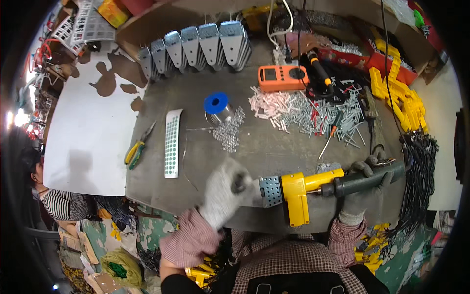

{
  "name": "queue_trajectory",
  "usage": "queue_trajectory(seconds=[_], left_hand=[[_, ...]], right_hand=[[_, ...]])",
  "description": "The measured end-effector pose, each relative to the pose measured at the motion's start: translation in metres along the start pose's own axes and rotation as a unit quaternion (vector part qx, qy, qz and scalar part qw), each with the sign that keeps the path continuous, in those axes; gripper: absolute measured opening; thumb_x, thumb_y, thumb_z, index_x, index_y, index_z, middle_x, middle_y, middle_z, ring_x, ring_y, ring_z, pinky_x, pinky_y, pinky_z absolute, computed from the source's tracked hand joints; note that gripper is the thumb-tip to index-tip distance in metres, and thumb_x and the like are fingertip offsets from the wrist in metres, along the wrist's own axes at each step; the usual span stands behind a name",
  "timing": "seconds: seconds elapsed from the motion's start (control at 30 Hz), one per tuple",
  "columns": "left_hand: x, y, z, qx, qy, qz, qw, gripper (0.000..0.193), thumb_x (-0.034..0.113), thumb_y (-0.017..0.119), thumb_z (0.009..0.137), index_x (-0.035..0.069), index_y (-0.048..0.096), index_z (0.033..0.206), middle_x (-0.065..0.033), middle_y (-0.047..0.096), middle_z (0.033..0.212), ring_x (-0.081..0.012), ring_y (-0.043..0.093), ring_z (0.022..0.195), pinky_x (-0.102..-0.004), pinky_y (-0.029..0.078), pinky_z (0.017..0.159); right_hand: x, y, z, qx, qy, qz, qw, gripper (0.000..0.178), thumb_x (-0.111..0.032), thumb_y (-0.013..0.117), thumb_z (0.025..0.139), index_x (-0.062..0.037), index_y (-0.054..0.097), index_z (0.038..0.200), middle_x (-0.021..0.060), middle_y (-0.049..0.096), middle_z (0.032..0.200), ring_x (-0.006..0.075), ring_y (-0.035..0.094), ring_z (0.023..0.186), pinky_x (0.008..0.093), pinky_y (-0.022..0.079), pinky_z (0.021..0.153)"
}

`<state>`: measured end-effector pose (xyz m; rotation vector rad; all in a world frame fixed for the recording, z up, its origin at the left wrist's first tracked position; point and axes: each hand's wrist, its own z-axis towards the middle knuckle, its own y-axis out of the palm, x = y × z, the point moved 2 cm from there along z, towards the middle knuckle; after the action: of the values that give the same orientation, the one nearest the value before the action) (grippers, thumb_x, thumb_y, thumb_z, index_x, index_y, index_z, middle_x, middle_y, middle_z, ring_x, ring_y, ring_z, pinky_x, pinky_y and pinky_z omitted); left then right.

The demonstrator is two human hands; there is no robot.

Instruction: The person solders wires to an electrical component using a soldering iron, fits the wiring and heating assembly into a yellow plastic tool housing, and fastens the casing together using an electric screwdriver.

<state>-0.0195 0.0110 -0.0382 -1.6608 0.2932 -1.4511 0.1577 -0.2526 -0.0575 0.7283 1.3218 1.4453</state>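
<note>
My left hand [223, 193], in a pale grey glove and slightly blurred, closes at the left end of a yellow plastic housing [295, 198] with a perforated metal piece [270, 191] on it. The fingertips are partly hidden. In its dark-palmed glove, my right hand [368, 179] wraps around a dark electric screwdriver [364, 180] lying nearly level. The screwdriver's bit points left and meets the yellow housing, below its handle-like arm. Both hands are over the table's near edge.
Loose screws [338, 112], pink plugs [271, 105] and an orange multimeter [283, 78] lie behind. A blue solder spool [217, 103], sticker strip [172, 144] and pliers [138, 149] are left. Metal plates [208, 44] stand stacked at the back. Black cables [420, 171] hang right.
</note>
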Motion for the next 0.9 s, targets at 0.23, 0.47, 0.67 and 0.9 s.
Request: queue_trajectory(seconds=[0.23, 0.47, 0.67, 0.9], left_hand=[[0.016, 0.059, -0.050, 0.041, 0.106, -0.064, 0.991, 0.033, 0.011, 0.078, 0.070, 0.007, 0.058, 0.095, -0.0116, 0.060, 0.105, -0.0352, 0.056, 0.101, -0.0499, 0.041, 0.093], [0.015, 0.066, -0.056, 0.032, 0.116, -0.058, 0.991, 0.029, 0.012, 0.077, 0.074, 0.007, 0.057, 0.094, -0.0148, 0.060, 0.106, -0.0354, 0.058, 0.098, -0.0501, 0.041, 0.090], [0.018, 0.064, -0.055, 0.037, 0.139, -0.073, 0.987, 0.026, 0.004, 0.072, 0.079, 0.007, 0.061, 0.102, -0.0155, 0.062, 0.107, -0.0350, 0.060, 0.099, -0.0465, 0.048, 0.083], [0.012, 0.054, -0.043, -0.044, 0.090, -0.147, 0.984, 0.017, 0.005, 0.069, 0.083, 0.006, 0.065, 0.099, -0.0137, 0.063, 0.106, -0.0344, 0.060, 0.101, -0.0442, 0.050, 0.085]], right_hand=[[0.001, -0.003, 0.001, 0.024, -0.021, -0.009, 0.999, 0.045, -0.037, 0.062, 0.096, -0.0086, 0.047, 0.128, 0.0107, 0.056, 0.102, 0.0181, 0.057, 0.082, 0.0386, 0.045, 0.093], [0.002, 0.000, -0.001, 0.028, -0.040, 0.052, 0.997, 0.038, -0.029, 0.072, 0.090, -0.0030, 0.049, 0.104, 0.0034, 0.047, 0.081, 0.0147, 0.052, 0.068, 0.0319, 0.046, 0.080], [0.002, -0.005, -0.004, 0.062, -0.064, 0.036, 0.995, 0.037, -0.026, 0.076, 0.086, -0.0044, 0.049, 0.100, 0.0016, 0.045, 0.081, 0.0126, 0.051, 0.067, 0.0299, 0.047, 0.078], [0.007, -0.004, 0.000, 0.057, -0.040, 0.043, 0.997, 0.038, -0.030, 0.076, 0.086, -0.0057, 0.049, 0.098, 0.0025, 0.046, 0.082, 0.0128, 0.052, 0.072, 0.0299, 0.044, 0.081]])
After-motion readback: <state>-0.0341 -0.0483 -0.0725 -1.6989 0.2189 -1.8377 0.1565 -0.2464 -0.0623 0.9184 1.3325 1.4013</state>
